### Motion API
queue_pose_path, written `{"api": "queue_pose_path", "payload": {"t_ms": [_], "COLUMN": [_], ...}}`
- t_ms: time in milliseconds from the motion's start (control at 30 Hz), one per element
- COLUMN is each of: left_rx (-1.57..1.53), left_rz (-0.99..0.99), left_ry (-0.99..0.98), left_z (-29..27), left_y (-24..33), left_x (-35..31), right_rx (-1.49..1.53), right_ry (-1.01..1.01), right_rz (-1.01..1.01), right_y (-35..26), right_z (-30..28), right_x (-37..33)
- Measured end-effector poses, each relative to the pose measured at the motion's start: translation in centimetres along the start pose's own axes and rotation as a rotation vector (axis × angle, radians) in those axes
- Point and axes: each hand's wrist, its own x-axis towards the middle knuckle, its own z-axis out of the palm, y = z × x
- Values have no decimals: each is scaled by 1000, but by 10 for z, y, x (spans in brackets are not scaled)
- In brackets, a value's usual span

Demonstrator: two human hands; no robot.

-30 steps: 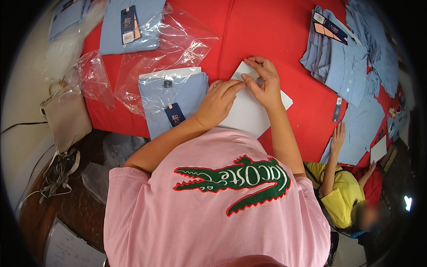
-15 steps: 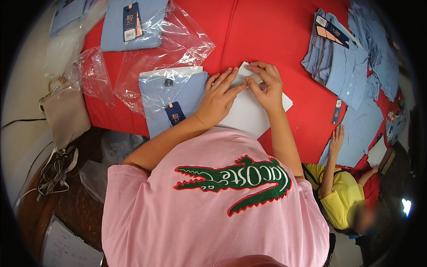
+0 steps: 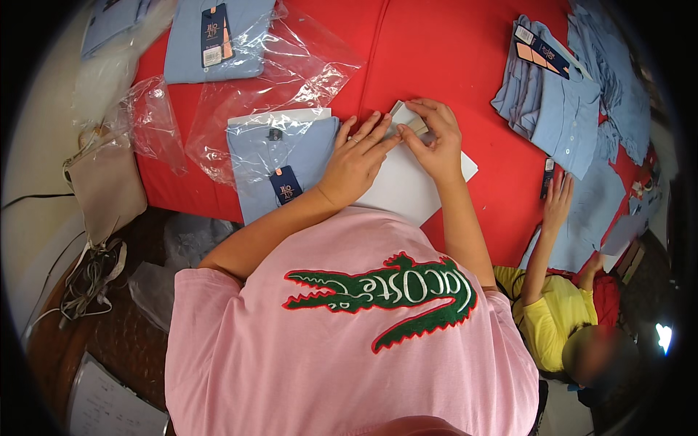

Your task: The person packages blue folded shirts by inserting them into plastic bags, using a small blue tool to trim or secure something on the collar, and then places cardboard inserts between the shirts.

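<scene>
My left hand (image 3: 359,157), wearing a ring, lies with fingers stretched out over white sheets (image 3: 407,190) on the red cloth, its fingertips close to a small whitish-beige piece of card or paper (image 3: 398,110). My right hand (image 3: 438,145) is bent round that small piece, thumb and fingers closed on its near side. The fingers hide much of it, and its kind is not clear. Just left of my hands lies a folded light-blue shirt (image 3: 251,149) with a navy hang tag (image 3: 286,184) and a white board behind it, partly under a clear plastic bag (image 3: 211,138).
Another folded blue shirt (image 3: 185,51) sits at the far left. Stacked blue shirts (image 3: 560,123) fill the right side, where a co-worker in a yellow top (image 3: 552,320) rests a hand (image 3: 558,203) by a tag (image 3: 547,178). A beige pouch (image 3: 109,182) and cables (image 3: 91,280) are at left.
My hands barely move; the small piece between them shows more of its beige part. The co-worker's hand has slid farther onto the table, and a pale sheet near their other hand has lifted.
</scene>
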Motion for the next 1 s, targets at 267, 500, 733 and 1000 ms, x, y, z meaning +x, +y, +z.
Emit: {"api": "queue_pose_path", "payload": {"t_ms": [267,500,733,1000], "left_rx": [16,-40,-32,-49], "left_rz": [24,14,29,74], "left_ry": [-10,-15,-35,-10], "left_z": [0,1,-2,-6], "left_y": [0,0,0,3], "left_x": [0,-1,0,3], "right_rx": [-15,58,171,331], "right_ry": [53,75,68,118], "right_rz": [-40,3,20,198], "right_y": [-1,3,6,3], "right_z": [-1,1,2,3], "right_x": [-1,-4,-2,-7]}}
